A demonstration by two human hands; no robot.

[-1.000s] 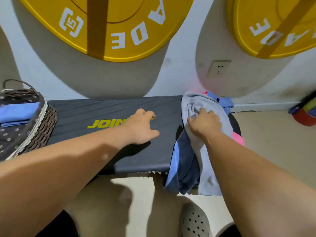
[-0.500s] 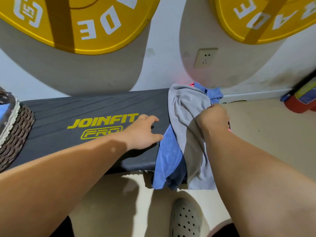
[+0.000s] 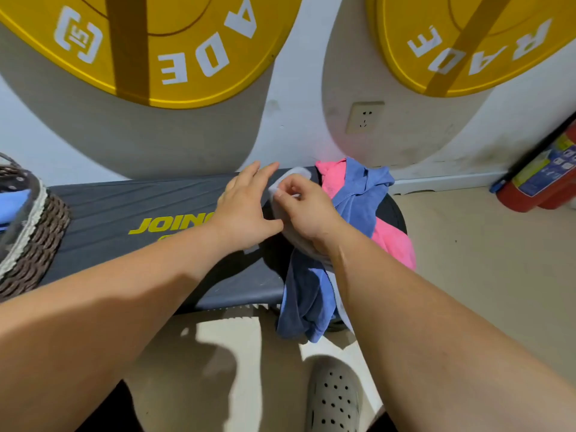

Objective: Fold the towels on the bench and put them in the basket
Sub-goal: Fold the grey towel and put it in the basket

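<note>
Here the right hand (image 3: 307, 213) pinches a corner of the grey towel (image 3: 299, 174) at the counter's (image 3: 124, 210) far edge, beside the pink-and-blue pile (image 3: 389, 241) — the left hand (image 3: 243, 210) reaches in, fingers straight. Pick-up step, I'd say: next, catch a second corner and spread it leftward. The basket (image 3: 40, 238) sits far left.

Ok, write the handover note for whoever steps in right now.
Left hand: open, fingers straight, over the bench beside the grey towel.
Right hand: pinches the grey towel's edge.
Pink towel, blue towel and dark blue towel lie heaped at the bench's right end, the dark one hanging over the front edge.
Done: a light blue towel lies in the basket.
Left: fold the grey towel, then the heap, and basket them all.
</note>
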